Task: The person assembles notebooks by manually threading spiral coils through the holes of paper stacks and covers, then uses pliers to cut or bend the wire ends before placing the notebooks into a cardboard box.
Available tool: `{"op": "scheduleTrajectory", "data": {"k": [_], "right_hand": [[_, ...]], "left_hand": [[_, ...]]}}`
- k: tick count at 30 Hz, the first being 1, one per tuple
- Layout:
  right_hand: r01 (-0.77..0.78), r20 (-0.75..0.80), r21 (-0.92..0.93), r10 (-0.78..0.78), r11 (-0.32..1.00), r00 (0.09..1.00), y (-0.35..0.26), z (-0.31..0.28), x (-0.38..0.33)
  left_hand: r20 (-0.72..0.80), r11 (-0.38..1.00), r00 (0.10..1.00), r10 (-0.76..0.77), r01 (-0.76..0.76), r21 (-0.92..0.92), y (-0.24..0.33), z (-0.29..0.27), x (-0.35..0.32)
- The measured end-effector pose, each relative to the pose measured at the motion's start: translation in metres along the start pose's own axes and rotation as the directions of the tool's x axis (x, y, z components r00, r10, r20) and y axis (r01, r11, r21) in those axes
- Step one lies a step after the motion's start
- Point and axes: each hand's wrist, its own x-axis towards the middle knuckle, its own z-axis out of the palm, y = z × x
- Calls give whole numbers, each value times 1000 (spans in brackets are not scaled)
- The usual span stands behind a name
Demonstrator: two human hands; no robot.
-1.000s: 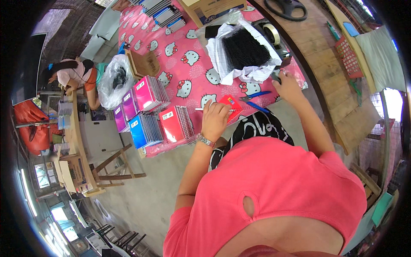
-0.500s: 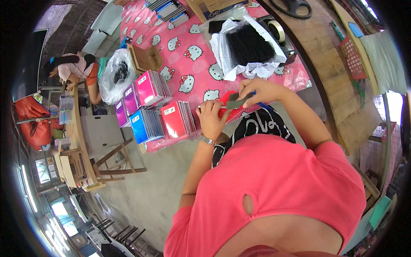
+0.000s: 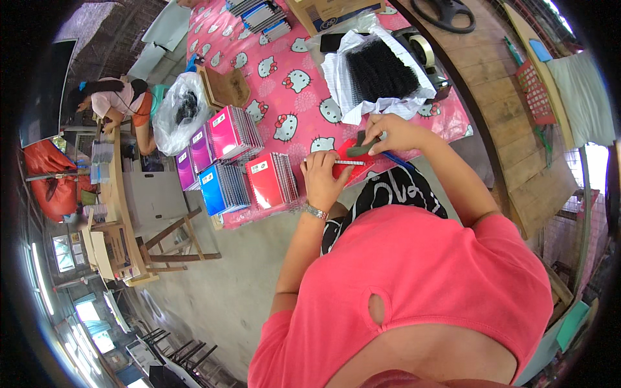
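Laying the left hand (image 3: 323,176) over a red notebook (image 3: 352,175) at the near edge of a pink cat-print tablecloth (image 3: 272,97), hiding part of the white-ringed spine: can't tell whether gripping or just pressing! Pinching a dark green block (image 3: 357,151) in the right hand (image 3: 393,134), right above the cover. Glimpsing only blue handles (image 3: 396,159) beyond. Spotting black binding coils (image 3: 381,72) in white paper (image 3: 361,112), losing a cardboard box (image 3: 333,14) off the top, catching concrete floor (image 3: 239,271) below.
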Motion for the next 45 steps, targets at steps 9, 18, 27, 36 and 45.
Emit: {"op": "scheduleTrajectory", "data": {"k": [9,18,27,36,45], "right_hand": [[0,35,406,-16,914,999,5,3,8],[89,-78,-83,-96,993,992,11,7,18],[-440,-627,-662,-126,607,769,56,-14,-120],[-239,-425,-785,-216,571,879,40,59,-56],[-92,-543,-524,-249,847,802,3,95,-29]], "left_hand": [[-66,990,996,-54,45,-132,-17,-8,1],[0,929,988,-156,146,-341,-23,-5,5],[126,457,852,-509,391,-799,-34,5,-10],[84,377,805,-587,363,-852,-30,11,-23],[21,446,801,-598,354,-822,-28,20,-29]]}}
